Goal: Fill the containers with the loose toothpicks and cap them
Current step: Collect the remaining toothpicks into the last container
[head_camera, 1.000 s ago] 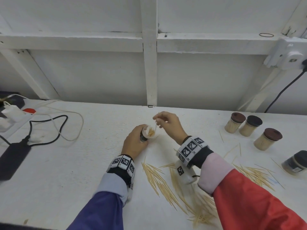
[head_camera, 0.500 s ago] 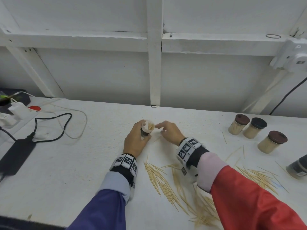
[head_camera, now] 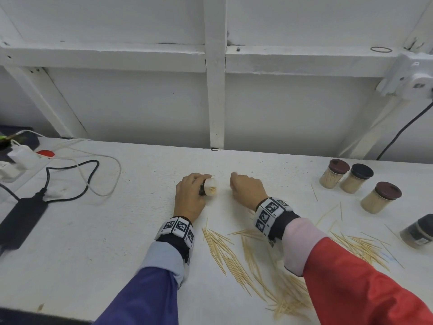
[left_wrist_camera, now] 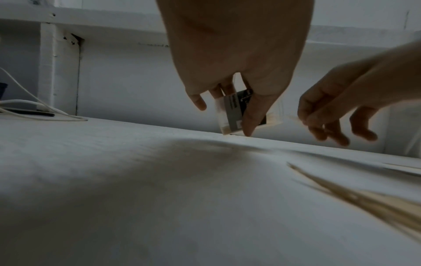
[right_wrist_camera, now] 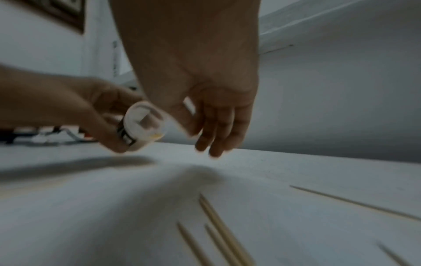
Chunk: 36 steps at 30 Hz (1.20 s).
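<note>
My left hand (head_camera: 191,195) grips a small clear uncapped container (head_camera: 209,186) with a dark label, tilted on its side just above the white table (head_camera: 117,242), mouth facing right. A few toothpicks lie inside the container (right_wrist_camera: 143,124). My right hand (head_camera: 244,190) hovers low over the table just right of the mouth, apart from it, fingers curled. In the left wrist view the right hand (left_wrist_camera: 330,118) seems to pinch a single pale toothpick (left_wrist_camera: 295,118), blurred. Loose toothpicks (head_camera: 225,252) are strewn between and under my forearms.
Three capped jars full of toothpicks (head_camera: 356,181) stand at the back right. A dark-labelled jar (head_camera: 418,233) lies at the right edge beside more scattered toothpicks (head_camera: 360,245). A black power brick (head_camera: 23,214), cables and a power strip (head_camera: 21,158) occupy the left. A wall closes the back.
My right hand has dropped from above the container's mouth to table height and shifted slightly right. The left hand has lowered and tipped the container further onto its side.
</note>
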{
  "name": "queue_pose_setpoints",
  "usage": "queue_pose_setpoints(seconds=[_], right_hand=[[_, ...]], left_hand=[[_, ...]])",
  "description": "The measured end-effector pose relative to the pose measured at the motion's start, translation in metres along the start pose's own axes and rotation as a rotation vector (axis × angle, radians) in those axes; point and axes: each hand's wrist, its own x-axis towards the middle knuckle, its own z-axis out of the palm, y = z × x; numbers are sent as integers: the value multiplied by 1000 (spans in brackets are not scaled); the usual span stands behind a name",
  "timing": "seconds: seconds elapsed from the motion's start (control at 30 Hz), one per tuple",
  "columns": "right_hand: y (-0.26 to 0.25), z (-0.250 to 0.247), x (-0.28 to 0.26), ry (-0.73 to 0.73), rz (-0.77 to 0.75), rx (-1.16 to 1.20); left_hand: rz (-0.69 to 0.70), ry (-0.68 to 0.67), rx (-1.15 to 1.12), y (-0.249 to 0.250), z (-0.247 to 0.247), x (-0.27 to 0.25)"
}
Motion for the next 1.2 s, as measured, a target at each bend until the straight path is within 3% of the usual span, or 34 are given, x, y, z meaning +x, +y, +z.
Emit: queue_pose_setpoints(seconds=[0.1, 0.3, 0.43, 0.53, 0.63, 0.9, 1.2], right_hand=[[-1, -12, 3, 79, 81, 99], [-18, -22, 7, 70, -26, 273], [5, -33, 6, 170, 86, 411], [38, -32, -3, -84, 212, 173], [60, -23, -23, -359, 237, -72], [39, -3, -71, -300, 95, -108], [19, 2, -92, -320, -38, 143]], left_hand=[[-16, -19, -10, 1, 0, 1], [34, -89, -175, 2, 0, 0], [17, -114, -263, 3, -3, -1], [-14, -148, -283, 1, -4, -1], [-33, -174, -286, -1, -3, 0], [12, -239, -265, 2, 5, 0], [85, -236, -259, 11, 12, -5]])
